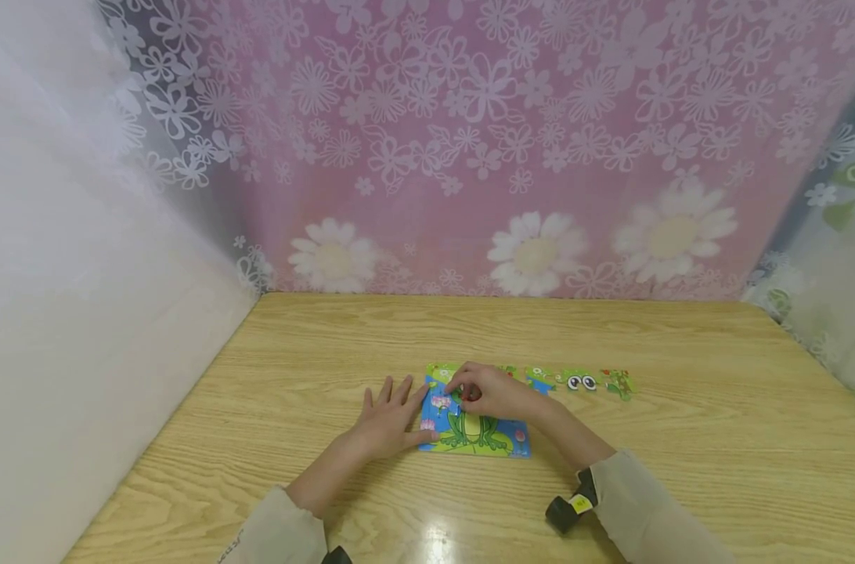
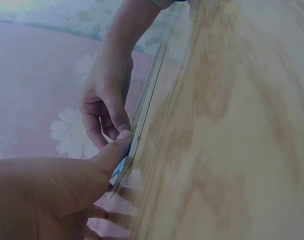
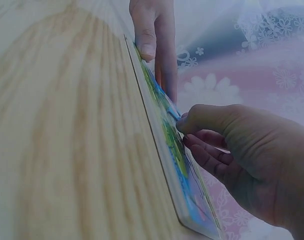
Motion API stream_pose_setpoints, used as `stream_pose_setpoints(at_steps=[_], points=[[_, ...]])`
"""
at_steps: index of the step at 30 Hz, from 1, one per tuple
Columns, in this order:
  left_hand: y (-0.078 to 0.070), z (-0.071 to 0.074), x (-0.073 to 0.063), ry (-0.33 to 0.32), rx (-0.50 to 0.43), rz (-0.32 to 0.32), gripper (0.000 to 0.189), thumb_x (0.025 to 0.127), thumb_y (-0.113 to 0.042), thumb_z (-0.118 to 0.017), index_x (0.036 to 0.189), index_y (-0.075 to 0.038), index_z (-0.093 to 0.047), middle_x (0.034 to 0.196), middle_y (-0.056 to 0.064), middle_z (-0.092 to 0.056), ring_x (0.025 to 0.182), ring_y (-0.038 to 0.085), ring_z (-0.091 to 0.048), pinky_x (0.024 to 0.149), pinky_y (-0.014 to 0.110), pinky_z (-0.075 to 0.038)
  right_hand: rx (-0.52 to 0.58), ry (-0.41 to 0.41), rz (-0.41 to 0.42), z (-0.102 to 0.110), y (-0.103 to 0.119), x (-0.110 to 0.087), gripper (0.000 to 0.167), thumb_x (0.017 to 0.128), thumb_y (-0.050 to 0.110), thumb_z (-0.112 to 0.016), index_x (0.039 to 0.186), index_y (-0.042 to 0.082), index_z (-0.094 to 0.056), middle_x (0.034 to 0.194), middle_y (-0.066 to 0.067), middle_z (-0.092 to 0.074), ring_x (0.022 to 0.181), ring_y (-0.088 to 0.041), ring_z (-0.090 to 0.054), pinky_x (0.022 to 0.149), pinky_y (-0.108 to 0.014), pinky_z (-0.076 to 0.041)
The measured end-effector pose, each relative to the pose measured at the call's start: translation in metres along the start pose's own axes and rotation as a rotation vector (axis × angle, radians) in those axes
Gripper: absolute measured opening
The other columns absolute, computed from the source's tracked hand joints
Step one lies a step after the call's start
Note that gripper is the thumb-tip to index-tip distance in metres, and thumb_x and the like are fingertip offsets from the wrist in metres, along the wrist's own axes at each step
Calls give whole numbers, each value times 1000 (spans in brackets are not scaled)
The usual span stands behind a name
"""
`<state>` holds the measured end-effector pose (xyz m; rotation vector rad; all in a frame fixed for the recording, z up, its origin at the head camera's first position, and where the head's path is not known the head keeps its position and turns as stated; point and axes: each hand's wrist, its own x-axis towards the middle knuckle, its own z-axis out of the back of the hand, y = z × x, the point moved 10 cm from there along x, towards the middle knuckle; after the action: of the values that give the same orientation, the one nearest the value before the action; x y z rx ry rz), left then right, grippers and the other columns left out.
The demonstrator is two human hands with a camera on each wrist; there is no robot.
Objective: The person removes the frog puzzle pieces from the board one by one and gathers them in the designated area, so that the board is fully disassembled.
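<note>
A frog jigsaw puzzle (image 1: pixel 473 448) with blue, green and pink printing lies on the table, its lower part assembled. My left hand (image 1: pixel 387 427) spreads its fingers flat beside the puzzle's left edge. The left thumb (image 3: pixel 148 50) presses on the rim in the right wrist view. Over the upper middle of the puzzle, my right hand (image 1: pixel 501 393) pinches a small puzzle piece (image 3: pixel 175 114) between thumb and fingertips. Most of that piece is hidden by the fingers. Its visible edge is blue and sits close over the puzzle surface.
Right of the puzzle lie loose pieces in a row: a green-and-blue one (image 1: pixel 539 381), one with two frog eyes (image 1: pixel 581 381) and a green one with red spots (image 1: pixel 618 384). A flowered pink curtain (image 1: pixel 427 157) hangs behind the wooden table (image 1: pixel 223 392).
</note>
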<state>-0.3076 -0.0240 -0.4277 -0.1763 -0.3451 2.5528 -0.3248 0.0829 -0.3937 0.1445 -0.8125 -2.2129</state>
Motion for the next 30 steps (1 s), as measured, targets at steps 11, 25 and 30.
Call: stream_pose_setpoints(at_steps=[11, 25, 30], points=[[-1, 1, 0, 2, -5, 1, 81, 85, -61, -47, 146, -13, -25, 148, 20, -16, 131, 47, -7, 96, 68, -7, -6, -11, 7, 0, -3, 1, 24, 84, 1, -64, 108, 5, -65, 105, -5, -54, 74, -8, -54, 64, -23, -48], [0, 1, -1, -3, -27, 3, 82, 85, -61, -48, 147, -13, -25, 148, 20, -15, 131, 47, -6, 96, 68, -6, -57, -32, 2, 3, 1, 1, 24, 83, 3, -65, 106, 7, -66, 104, -3, -55, 72, -8, -52, 62, -23, -47], [-1, 1, -1, -3, -30, -1, 81, 85, -60, -49, 146, -13, -25, 148, 21, -16, 131, 47, -6, 96, 68, -6, -50, -23, 2, 2, 0, 1, 23, 83, 3, -64, 106, 6, -66, 104, -3, -55, 72, -7, -52, 62, -23, -47]])
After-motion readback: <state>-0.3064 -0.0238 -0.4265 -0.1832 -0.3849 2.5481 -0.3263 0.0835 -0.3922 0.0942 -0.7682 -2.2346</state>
